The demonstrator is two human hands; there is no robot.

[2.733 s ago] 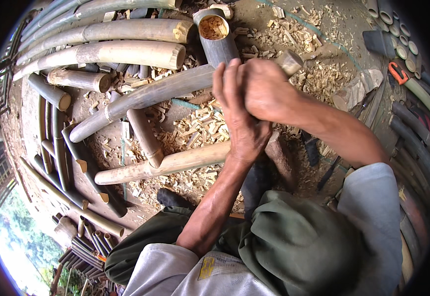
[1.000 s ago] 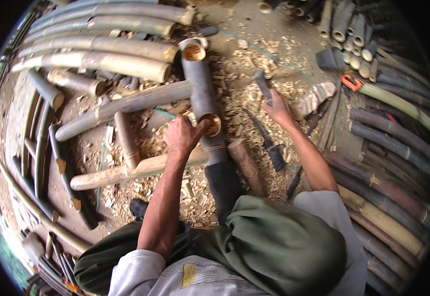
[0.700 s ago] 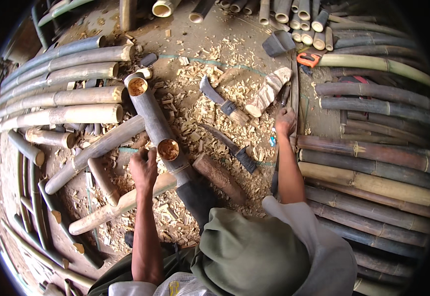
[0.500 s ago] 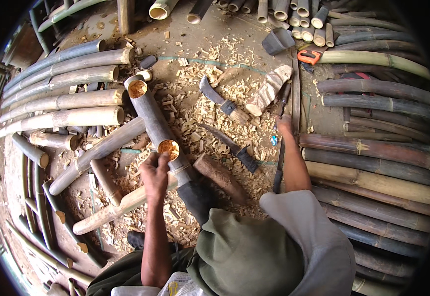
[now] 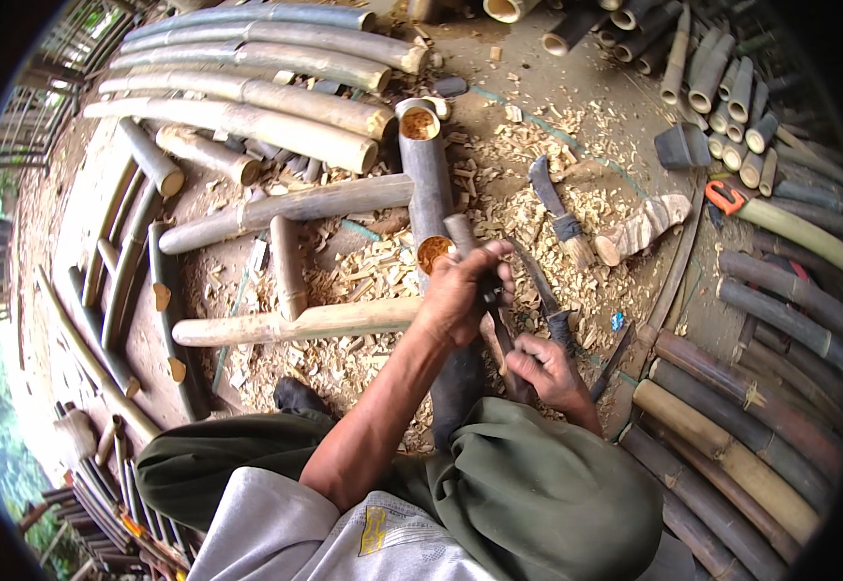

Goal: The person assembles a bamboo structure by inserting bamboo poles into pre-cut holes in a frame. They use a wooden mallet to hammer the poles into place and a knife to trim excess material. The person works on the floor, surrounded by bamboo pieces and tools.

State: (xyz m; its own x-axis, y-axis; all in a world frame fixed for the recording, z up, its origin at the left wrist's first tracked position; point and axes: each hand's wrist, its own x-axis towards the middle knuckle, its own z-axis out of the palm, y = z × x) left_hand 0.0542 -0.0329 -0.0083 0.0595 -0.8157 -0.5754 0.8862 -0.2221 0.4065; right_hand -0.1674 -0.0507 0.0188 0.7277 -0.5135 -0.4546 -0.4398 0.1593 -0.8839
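Left hand: thumb and fingers wrapped round a dark tool, whose blunt end sticks out toward 12 o'clock.
Right hand: at 4 to 5 o'clock from the left, fingers curled in; whether it grips anything cannot be told.
Tool: slanting over the tube's right edge, close to the near hole; its lower end is hard to make out.
Tube: dark bamboo, running 12 to 6 o'clock, the left hand over its lower half.
Holes: near hole at 11 o'clock from the left hand; far hole beyond it, near the top end.
Crossbars: upper bar at 10 o'clock, lower bar at 9, a short strut between them.
Knives: one at 1 to 2 o'clock, another at 3, just beside the right hand.
Farther out: wood chunk, saw and black bucket toward 2 o'clock.
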